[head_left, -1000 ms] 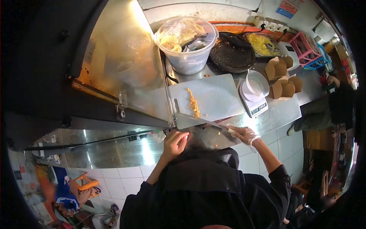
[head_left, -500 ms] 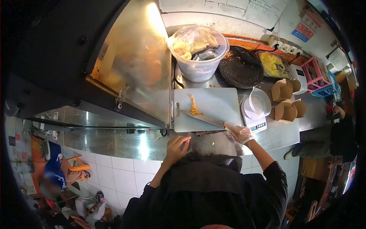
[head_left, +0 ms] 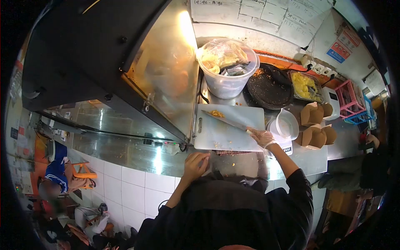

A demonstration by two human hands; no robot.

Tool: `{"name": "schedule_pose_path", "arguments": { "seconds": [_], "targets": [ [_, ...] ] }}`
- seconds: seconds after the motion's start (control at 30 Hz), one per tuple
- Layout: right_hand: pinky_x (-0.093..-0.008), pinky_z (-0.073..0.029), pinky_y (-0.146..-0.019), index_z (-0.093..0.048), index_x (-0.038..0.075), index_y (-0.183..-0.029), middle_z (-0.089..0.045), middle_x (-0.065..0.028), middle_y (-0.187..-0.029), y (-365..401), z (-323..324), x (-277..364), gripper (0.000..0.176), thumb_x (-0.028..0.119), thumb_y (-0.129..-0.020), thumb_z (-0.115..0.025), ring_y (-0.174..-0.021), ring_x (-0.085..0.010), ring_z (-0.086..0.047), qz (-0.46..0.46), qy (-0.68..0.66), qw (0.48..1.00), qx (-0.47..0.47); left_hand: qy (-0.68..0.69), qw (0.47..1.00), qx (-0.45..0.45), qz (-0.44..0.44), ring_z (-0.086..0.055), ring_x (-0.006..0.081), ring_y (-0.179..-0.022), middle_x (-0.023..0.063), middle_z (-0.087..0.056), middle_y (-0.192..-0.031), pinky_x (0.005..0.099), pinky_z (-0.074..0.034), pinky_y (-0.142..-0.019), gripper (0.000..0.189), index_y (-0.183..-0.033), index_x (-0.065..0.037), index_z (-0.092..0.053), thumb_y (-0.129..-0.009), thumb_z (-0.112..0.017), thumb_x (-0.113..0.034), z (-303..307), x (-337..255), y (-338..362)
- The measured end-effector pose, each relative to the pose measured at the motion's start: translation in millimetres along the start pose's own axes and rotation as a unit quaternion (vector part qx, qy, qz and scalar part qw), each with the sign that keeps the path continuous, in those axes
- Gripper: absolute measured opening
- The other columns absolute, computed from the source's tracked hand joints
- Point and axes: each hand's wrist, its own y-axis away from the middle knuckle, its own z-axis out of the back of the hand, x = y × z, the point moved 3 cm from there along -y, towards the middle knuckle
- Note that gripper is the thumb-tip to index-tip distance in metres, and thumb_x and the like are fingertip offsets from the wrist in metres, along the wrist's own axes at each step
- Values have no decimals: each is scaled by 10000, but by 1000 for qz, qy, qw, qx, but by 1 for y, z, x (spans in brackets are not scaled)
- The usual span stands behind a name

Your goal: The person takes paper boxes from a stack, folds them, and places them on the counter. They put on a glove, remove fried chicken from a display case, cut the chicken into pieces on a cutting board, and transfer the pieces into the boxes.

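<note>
A person's gloved right hand (head_left: 261, 137) is gripping a long knife (head_left: 225, 121), its grip clamped on the handle, the blade lying low across a white cutting board (head_left: 233, 139) on the steel worktop (head_left: 308, 156). The blade tip is touching a small heap of orange-yellow crumbs (head_left: 216, 113) at the board's far edge. The bare left hand (head_left: 196, 163) is resting just in front of the board, fingers curled; whether that grip is closed on anything cannot be told. Beyond the board a clear tub (head_left: 227, 79) of bagged food is standing. The knife handle is hidden inside the glove, and the crumbs are too small to identify.
</note>
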Motion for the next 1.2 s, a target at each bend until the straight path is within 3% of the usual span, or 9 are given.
{"name": "schedule_pose_path", "arguments": {
  "seconds": [0.2, 0.4, 0.53, 0.7, 0.83, 0.9, 0.97, 1.07, 1.2],
  "targets": [
    [-387, -385, -1025, -341, 225, -1421, -503, -97, -1342, -2, -35, -10, 502, 390, -954, -427, -1194, -284, -502, 56, -214, 975, 12, 14, 1000, -1, 6, -603, 233, -691, 61, -631, -789, 336, -463, -634, 133, -898, -72, -668, -768, -655, -50, 1, 5, 3],
    [-316, -498, -648, -456, 111, -1355, -596, -129, -990, 3, -66, 4, 509, 418, -949, -475, -743, -152, -551, 36, -421, 905, 47, 22, 1000, -2, -21, -602, 214, -679, 55, -631, -783, 332, -462, -632, 131, -898, -73, -665, -770, -653, -48, 4, 4, -2],
    [-340, -519, -630, -371, 233, -1415, -630, -144, -1010, 7, -55, 25, 502, 398, -949, -459, -684, -202, -603, -89, -395, 909, 104, 21, 999, 26, -8, -609, 222, -695, 56, -639, -798, 332, -466, -641, 141, -912, -73, -659, -774, -651, -48, 7, 6, 1],
    [-292, -474, -571, -444, 170, -1356, -587, -79, -896, -1, -77, 24, 475, 402, -944, -487, -660, -138, -539, -28, -367, 930, 1, 43, 998, 33, -19, -620, 239, -727, 78, -645, -832, 319, -478, -665, 144, -934, -60, -650, -790, -640, -54, 9, 12, 0],
    [-332, -501, -557, -448, 162, -1341, -548, -67, -713, 23, -59, 61, 564, 537, -919, -444, -583, -182, -569, -81, -527, 845, 38, 164, 971, 111, 134, -628, 182, -759, 73, -648, -853, 284, -481, -687, 163, -999, -26, -633, -858, -611, -105, -4, 19, 2],
    [-324, -473, -498, -483, 96, -1231, -555, -67, -744, 15, -89, 57, 485, 485, -951, -405, -566, -184, -552, 173, -418, 881, -139, 270, 903, 186, 277, -625, 148, -780, 62, -645, -857, 270, -481, -701, 202, -1039, -9, -619, -893, -591, -146, -25, 25, 13],
    [-334, -491, -557, -488, 72, -1193, -561, -90, -799, 29, -108, 74, 424, 422, -976, -385, -642, -214, -573, -66, -741, 659, 108, 354, 842, 224, 339, -606, 103, -796, 30, -633, -852, 251, -471, -684, 317, -1103, -23, -598, -948, -530, -291, -58, 43, 35],
    [-385, -491, -719, -486, 47, -1176, -573, -139, -861, 40, -100, 120, 389, 369, -995, -364, -807, -265, -585, -39, -763, 638, 96, 430, 766, 244, 410, -579, 84, -747, 22, -620, -867, 230, -436, -626, 388, -1086, -33, -591, -974, -465, -382, -80, 35, 36],
    [-408, -446, -813, -516, 10, -1137, -583, -191, -901, 10, -165, 111, 415, 370, -991, -371, -910, -319, -574, 10, -531, 844, -73, 417, 775, 275, 387, -497, 66, -686, -9, -575, -859, 229, -408, -608, 332, -1059, -20, -583, -977, -478, -324, -88, 49, 36]
  ]
}}
